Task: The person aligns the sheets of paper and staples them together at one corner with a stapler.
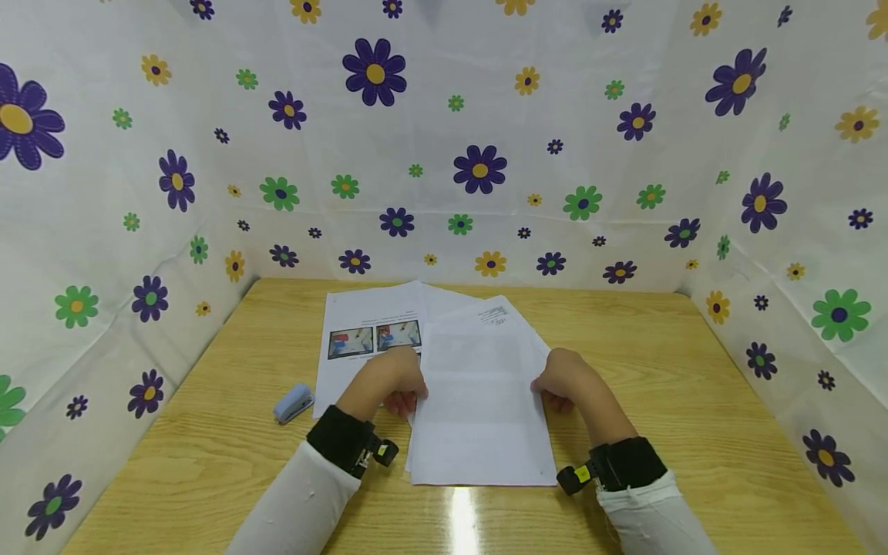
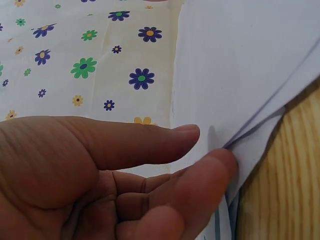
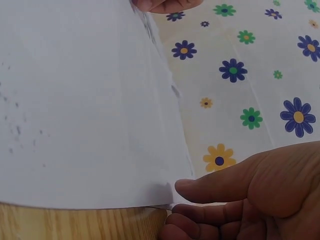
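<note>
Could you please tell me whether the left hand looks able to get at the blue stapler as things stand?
Probably yes: the blue stapler lies uncovered on the table to the left of the left hand, though that hand would likely need to leave the top sheet first.

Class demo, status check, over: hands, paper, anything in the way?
Left hand and right hand at opposite side edges of top sheet. Sheet overlapping other papers. Blue stapler off to the left, apparently not in the way.
</note>
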Tool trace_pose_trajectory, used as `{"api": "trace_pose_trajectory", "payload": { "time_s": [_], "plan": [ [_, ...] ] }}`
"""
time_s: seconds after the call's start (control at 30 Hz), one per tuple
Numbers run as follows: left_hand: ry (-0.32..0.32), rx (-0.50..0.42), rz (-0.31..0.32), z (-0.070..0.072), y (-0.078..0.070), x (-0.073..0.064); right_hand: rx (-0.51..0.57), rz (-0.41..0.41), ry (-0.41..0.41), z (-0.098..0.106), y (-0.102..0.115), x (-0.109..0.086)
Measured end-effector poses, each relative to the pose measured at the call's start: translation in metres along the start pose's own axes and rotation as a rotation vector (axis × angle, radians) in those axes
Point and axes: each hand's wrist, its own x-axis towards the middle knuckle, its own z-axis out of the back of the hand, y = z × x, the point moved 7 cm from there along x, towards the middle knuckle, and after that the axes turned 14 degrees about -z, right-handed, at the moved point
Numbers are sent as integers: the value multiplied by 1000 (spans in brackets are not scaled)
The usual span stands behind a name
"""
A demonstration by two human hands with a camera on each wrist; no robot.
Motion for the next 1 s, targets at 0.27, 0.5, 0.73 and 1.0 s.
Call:
{"api": "trace_pose_trajectory", "payload": {
  "time_s": [0.27,0.5,0.73,1.0],
  "plan": [
    [-34,-30,-20,19,0,-14,-36,5,-46,1,2,-6],
    [-96,-66,-29,47,13,-22,-14,30,-56,4,14,-8],
    [-166,-35,-16,80,34,-27,75,23,-39,6,41,-6],
    [-282,66,36,107,62,-36,19,159,-6,11,102,-7]
  ]
}}
